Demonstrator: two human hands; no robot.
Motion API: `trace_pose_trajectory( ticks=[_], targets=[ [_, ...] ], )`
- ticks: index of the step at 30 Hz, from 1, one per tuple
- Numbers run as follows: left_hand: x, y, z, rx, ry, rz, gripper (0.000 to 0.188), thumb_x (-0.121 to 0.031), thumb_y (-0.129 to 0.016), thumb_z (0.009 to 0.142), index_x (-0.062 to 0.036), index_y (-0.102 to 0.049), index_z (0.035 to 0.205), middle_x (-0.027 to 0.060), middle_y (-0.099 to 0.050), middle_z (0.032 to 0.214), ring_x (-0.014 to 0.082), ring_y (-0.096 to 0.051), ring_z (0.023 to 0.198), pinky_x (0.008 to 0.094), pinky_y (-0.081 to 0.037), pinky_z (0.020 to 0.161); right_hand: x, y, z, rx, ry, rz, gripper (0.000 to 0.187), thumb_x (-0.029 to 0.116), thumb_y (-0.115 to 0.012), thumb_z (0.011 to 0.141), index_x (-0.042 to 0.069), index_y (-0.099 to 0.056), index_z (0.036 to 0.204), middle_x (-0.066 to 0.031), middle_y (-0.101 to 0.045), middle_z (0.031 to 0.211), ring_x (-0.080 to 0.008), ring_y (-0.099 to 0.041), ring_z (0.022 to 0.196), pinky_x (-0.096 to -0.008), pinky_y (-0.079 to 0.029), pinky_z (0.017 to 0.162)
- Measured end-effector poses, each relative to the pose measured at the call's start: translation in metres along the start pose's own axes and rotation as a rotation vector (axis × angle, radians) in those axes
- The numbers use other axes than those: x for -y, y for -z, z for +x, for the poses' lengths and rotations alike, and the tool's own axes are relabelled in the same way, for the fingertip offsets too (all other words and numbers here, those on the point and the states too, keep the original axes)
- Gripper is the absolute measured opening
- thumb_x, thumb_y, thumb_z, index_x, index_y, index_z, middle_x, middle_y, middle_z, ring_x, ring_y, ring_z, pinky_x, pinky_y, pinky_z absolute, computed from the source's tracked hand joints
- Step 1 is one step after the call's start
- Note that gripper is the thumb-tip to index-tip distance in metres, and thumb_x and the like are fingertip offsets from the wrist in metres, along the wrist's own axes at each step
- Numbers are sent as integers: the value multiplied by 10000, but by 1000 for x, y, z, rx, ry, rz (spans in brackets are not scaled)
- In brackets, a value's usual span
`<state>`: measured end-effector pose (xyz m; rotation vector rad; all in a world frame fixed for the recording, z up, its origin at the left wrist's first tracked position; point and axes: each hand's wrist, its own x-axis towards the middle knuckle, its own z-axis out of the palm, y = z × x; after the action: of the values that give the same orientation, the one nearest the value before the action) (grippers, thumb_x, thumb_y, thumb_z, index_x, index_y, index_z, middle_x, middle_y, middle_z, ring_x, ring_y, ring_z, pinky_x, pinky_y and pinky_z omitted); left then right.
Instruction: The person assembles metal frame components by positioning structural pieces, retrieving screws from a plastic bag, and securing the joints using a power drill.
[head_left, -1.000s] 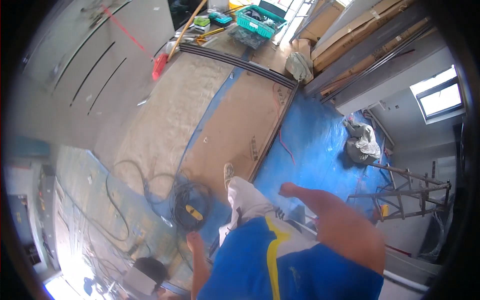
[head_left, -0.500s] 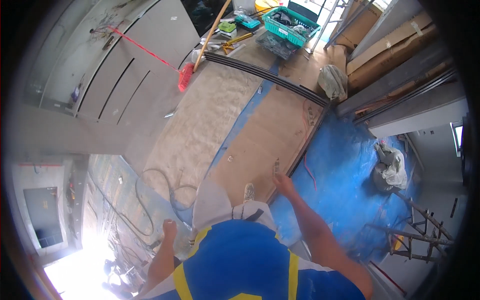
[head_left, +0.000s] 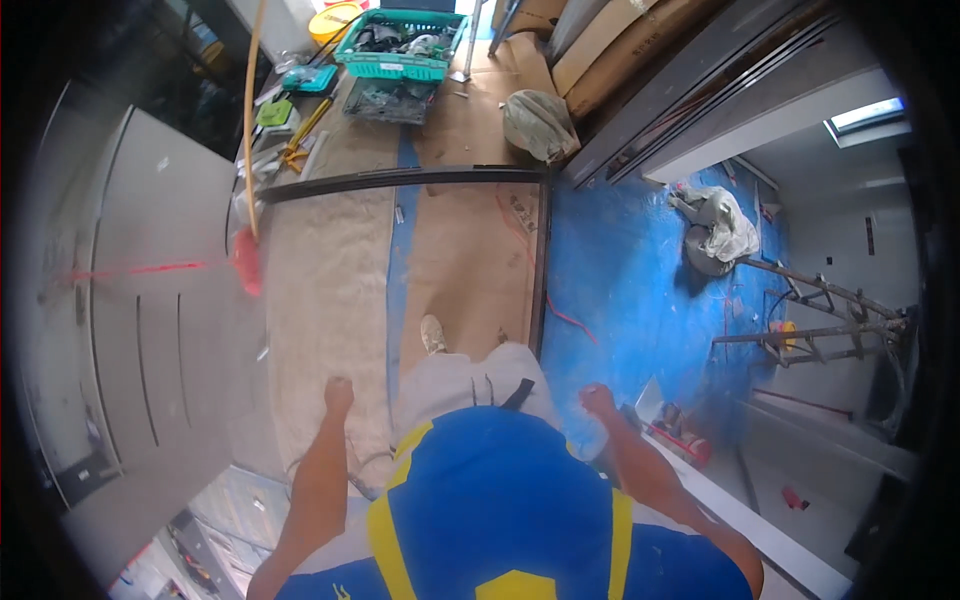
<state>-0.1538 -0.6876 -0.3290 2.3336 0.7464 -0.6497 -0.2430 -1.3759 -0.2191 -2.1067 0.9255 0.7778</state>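
Observation:
My left hand (head_left: 339, 393) hangs in front of me at the left, fingers curled in a loose fist, over the tan floor covering (head_left: 325, 300). At the right, over the edge of the blue floor sheet (head_left: 590, 250), my right hand (head_left: 598, 399) is also curled closed. No object shows in either hand, and neither touches anything. One of my shoes (head_left: 433, 335) stands out ahead on the brown board covering (head_left: 465, 270). A dark rail (head_left: 400, 178) crosses the floor farther ahead.
A teal crate (head_left: 395, 68) of loose items stands beyond the rail. A pink broom (head_left: 247, 262) leans at the left. Cardboard boxes (head_left: 605, 55) and a pale bag (head_left: 538, 125) lie ahead right. A cloth-covered object (head_left: 725, 225) and metal trestle (head_left: 820, 335) stand at right.
The view has turned to the right and moved forward, so the crate and rail now sit farther left. My left hand has swung forward and my right hand back.

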Motion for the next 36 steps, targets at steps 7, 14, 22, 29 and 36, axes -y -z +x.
trace_pose_trajectory(
  ticks=[7, 14, 22, 29, 36],
  targets=[
    [-270, 56, 137, 20, -62, -270, 401, -294, -652, 892, -17, -620, 1180, 191, -719, 976, 313, -715, 838, 416, -556, 785, 128, 25, 23, -48, -105, 431, 185, 190, -692, 868, 51, -720, 986, -70, -705, 774, -143, -663, 644, -310, -533, 531],
    [-377, 42, 212, -13, -301, -94, 357, -284, -666, 875, -25, -643, 1119, 186, -718, 905, 288, -711, 757, 389, -551, 729, 189, 34, 145, -114, -124, 518, 121, 155, -658, 893, 77, -734, 945, -69, -714, 789, -167, -695, 704, -326, -532, 523],
    [-591, 47, 218, 157, -230, -338, 270, -184, -637, 949, 29, -625, 1115, 120, -694, 953, 182, -680, 830, 304, -551, 676, 296, 96, 330, -245, 2, 160, 329, 327, -675, 886, 49, -720, 1057, -217, -722, 997, -397, -688, 977, -460, -540, 845],
    [-818, 7, 221, 466, -347, -533, 233, -189, -617, 995, -20, -604, 1155, 83, -671, 1033, 139, -643, 874, 279, -534, 740, 439, 184, 442, -252, 183, 411, 378, 250, -718, 885, 9, -660, 1170, -181, -742, 1048, -317, -714, 992, -387, -550, 874],
    [-871, -86, 298, 790, -24, -353, 293, -249, -547, 1033, -33, -571, 1230, 99, -657, 1091, 190, -665, 927, 332, -554, 802, 479, 184, 543, -307, 75, 266, 430, 225, -730, 864, 14, -626, 1224, -190, -725, 1073, -324, -706, 978, -399, -548, 863]
  ],
)
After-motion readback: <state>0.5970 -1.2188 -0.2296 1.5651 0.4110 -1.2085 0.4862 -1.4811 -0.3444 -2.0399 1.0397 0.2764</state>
